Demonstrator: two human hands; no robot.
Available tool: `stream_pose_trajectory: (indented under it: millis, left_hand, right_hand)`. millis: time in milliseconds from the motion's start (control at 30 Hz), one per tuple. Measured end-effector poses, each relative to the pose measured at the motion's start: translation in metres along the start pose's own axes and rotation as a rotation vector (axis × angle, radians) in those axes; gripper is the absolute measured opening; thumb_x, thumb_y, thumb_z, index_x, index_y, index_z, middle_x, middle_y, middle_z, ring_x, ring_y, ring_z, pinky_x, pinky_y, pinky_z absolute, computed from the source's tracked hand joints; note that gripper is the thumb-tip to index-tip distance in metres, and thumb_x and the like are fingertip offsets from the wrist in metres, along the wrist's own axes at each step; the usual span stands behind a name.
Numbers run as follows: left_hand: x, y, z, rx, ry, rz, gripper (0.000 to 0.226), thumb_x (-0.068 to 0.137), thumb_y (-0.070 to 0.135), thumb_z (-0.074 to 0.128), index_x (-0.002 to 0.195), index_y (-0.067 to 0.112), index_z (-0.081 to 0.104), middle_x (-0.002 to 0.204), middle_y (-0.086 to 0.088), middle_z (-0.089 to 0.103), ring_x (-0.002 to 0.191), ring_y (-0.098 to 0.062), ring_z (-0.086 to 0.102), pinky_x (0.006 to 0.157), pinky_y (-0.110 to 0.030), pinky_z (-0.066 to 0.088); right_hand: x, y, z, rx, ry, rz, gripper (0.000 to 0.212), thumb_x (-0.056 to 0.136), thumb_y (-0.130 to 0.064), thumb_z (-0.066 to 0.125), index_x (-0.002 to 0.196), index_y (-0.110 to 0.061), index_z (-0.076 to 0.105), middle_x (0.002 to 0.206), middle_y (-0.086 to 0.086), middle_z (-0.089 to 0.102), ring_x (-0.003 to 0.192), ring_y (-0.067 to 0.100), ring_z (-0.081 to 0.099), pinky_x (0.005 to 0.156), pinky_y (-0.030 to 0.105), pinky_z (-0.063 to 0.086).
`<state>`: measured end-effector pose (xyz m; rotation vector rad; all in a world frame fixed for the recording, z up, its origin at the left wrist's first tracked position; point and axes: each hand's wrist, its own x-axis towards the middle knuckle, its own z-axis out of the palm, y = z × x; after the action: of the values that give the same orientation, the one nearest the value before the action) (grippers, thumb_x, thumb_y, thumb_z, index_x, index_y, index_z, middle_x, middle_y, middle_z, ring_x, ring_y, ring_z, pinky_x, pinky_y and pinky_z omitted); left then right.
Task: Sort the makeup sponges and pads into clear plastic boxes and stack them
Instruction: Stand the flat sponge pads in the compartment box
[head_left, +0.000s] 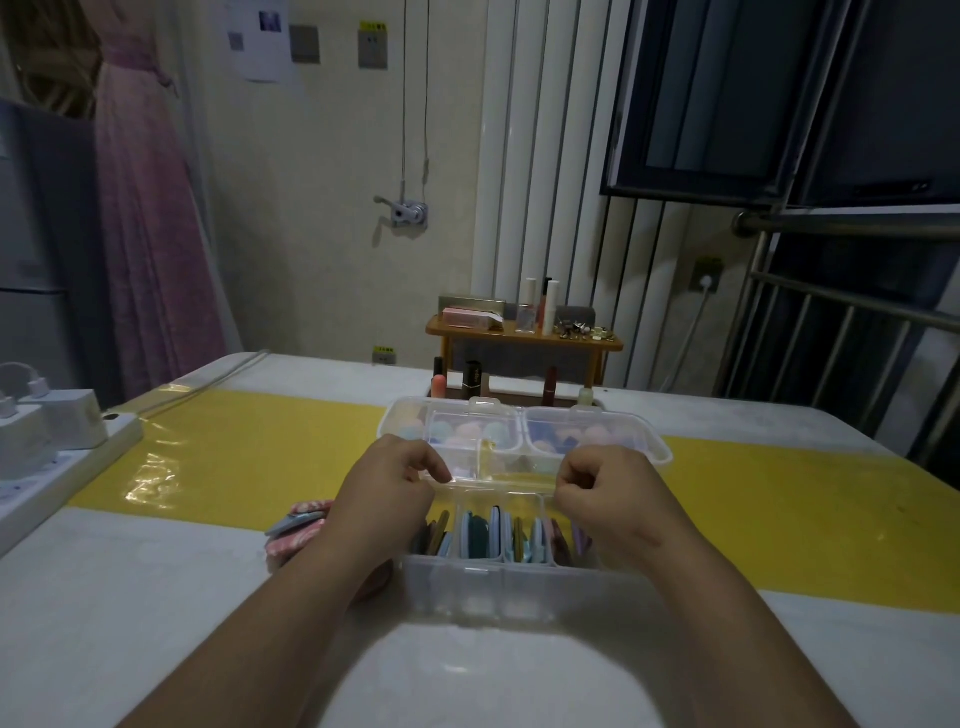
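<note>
Pinching the near edge of the sponge box (524, 434) with the left hand (387, 491) at one corner and the right hand (605, 493) at the other, each grip narrow and closed on thin clear plastic; hard to tell through the transparency whether on lid rim or base rim. Sitting in the middle of the desk (156, 597), across the yellow strip (249, 447), just behind and touching the pad box (493, 584), possibly tilted onto its far rim. Filled with rounded pastel sponges (470, 431) under a seemingly shut lid; the nearer box open-topped, packed with flat pads (478, 532) standing on edge in compartments. Likely very light to lift, with stiff but thin walls, apt to flex, crack or pop a latch under a hard squeeze; smooth and probably a little slippery too. Best taken at the two near corners or the short ends, the stiffest parts, not mid-span on the lid. Keep level when raising for the stack, to stop sponges rolling and shifting the balance. Soft, springy contents, so little harm from a bump, but worth avoiding a tip of the open box and a scatter of pads. Not yet sorted, by the look of it: a few loose pads (298, 525) lying just left of the left wrist. Far left, a power strip (57, 457) with chargers; beyond the desk, a small wooden shelf (524, 335) of cosmetics.
</note>
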<state>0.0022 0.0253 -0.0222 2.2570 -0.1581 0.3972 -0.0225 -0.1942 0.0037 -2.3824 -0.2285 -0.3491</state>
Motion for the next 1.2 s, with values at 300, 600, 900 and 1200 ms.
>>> stream_pose_trajectory:
  millis: [300,600,900,1200]
  left_hand:
    - [0.000,0.000,0.000,0.006,-0.004,0.002,0.042,0.082,-0.007,0.051,0.072,0.032,0.061,0.102,0.002,0.050,0.091,-0.015,0.047,0.066,-0.016,0.036]
    - [0.000,0.001,0.000,0.002,0.002,0.003,0.038,0.084,-0.006,0.051,0.076,0.029,0.064,0.101,0.003,0.049,0.083,-0.006,0.045,0.062,-0.013,0.036]
    - [0.000,0.000,0.001,-0.006,0.006,-0.011,0.040,0.082,-0.007,0.050,0.074,0.030,0.063,0.096,0.006,0.048,0.087,-0.013,0.049,0.064,-0.017,0.039]
    - [-0.001,0.000,0.001,-0.015,0.001,-0.013,0.041,0.083,-0.006,0.050,0.072,0.032,0.062,0.097,0.006,0.049,0.088,-0.012,0.047,0.068,-0.018,0.039]
  right_hand:
    - [0.001,0.002,0.002,-0.130,-0.093,0.035,0.020,0.075,-0.018,0.060,0.056,-0.024,0.056,0.060,-0.003,0.061,0.059,0.011,0.058,0.058,0.031,0.049]
    - [-0.001,-0.001,0.003,-0.194,-0.160,0.087,0.009,0.077,-0.021,0.059,0.072,-0.024,0.066,0.070,-0.007,0.067,0.067,0.009,0.063,0.065,0.032,0.057]
    - [0.001,-0.004,-0.007,-0.241,-0.157,0.128,0.015,0.074,-0.019,0.060,0.069,-0.028,0.070,0.076,-0.012,0.069,0.079,0.010,0.065,0.076,0.037,0.058]
    - [0.003,-0.002,-0.003,-0.280,-0.180,0.147,0.026,0.079,-0.010,0.065,0.065,-0.031,0.064,0.078,-0.014,0.065,0.082,0.008,0.062,0.076,0.031,0.056]
